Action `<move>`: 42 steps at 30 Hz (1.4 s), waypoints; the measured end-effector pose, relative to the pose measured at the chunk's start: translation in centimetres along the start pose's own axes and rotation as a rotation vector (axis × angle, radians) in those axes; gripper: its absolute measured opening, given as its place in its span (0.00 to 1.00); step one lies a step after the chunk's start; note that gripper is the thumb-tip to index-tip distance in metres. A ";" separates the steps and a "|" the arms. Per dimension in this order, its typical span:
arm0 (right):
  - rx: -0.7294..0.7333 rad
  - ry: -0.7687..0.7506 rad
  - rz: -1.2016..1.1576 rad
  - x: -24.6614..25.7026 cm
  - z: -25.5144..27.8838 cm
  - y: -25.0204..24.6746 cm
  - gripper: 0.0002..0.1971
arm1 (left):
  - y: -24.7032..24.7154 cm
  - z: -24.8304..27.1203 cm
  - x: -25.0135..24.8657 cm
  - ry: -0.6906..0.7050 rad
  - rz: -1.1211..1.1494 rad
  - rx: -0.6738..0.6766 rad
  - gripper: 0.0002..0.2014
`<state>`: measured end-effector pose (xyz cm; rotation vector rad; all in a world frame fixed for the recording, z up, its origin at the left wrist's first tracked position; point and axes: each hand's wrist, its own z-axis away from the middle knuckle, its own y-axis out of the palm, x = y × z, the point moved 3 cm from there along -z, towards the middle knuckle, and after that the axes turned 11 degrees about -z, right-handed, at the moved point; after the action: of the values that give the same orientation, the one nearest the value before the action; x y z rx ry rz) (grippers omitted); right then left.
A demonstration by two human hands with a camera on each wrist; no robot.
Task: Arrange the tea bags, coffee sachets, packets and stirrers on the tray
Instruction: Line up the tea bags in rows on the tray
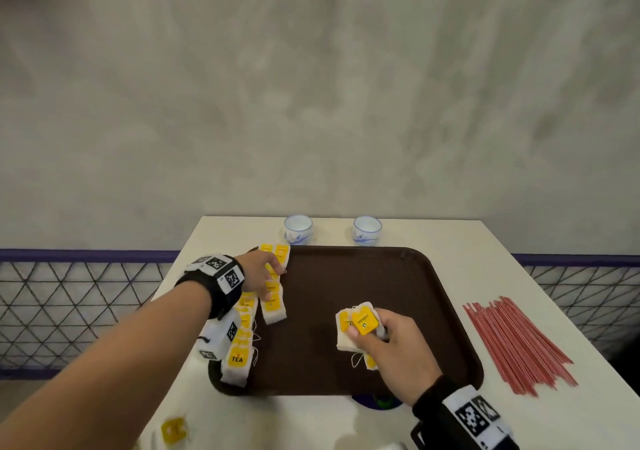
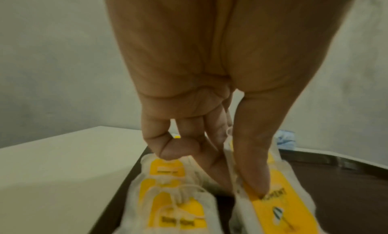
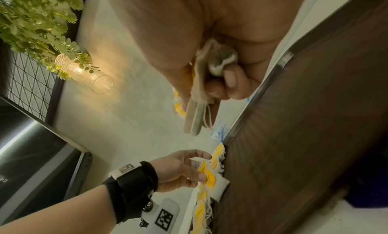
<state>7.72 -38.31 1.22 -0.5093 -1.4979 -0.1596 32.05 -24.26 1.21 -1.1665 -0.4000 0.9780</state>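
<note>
**Tea-bag row half laid: loose strings the main risk**

Left hand (image 1: 258,275) presses straight fingers (image 2: 255,179) onto the tea bags (image 1: 273,306) along the tray (image 1: 363,276) left edge. Right hand (image 1: 391,342) grips a spare bunch (image 1: 356,325) over tray centre. Risk, imo: strings snag, dragging the row crooked; bunch may fan out & drop. Stirrers (image 1: 516,342) lie on the table (image 1: 450,238) right of the tray, two cups (image 1: 298,230) behind; nothing blocks the way.

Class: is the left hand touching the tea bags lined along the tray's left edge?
Touching. The left wrist view shows the left hand with its fingers pressed on a tea bag.
</note>
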 end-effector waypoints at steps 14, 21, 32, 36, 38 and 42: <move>0.015 0.059 0.064 -0.9 -0.2 0.4 0.06 | 0.1 -3.1 0.9 0.031 -0.134 -0.075 0.27; 0.034 0.072 0.063 -1.1 0.0 0.8 0.06 | -0.9 -1.9 2.9 0.023 -0.033 -0.299 0.20; 0.064 0.061 0.031 -1.0 0.2 1.9 0.04 | 2.4 -2.0 -0.2 -0.209 -0.192 -0.271 0.35; 0.051 0.075 0.028 -1.2 0.4 1.4 0.04 | 2.7 -2.4 -0.2 -0.244 -0.158 -0.307 0.35; 0.050 0.076 0.026 -1.4 0.5 1.2 0.05 | 2.7 -2.6 -0.1 -0.242 -0.134 -0.318 0.36; 0.051 0.088 0.033 -1.4 0.5 1.3 0.06 | 2.2 -2.5 0.0 -0.220 -0.110 -0.343 0.40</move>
<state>7.63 -37.24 -0.42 -0.4793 -1.4039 -0.1161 32.86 -25.61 -1.77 -1.3318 -0.8249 0.9682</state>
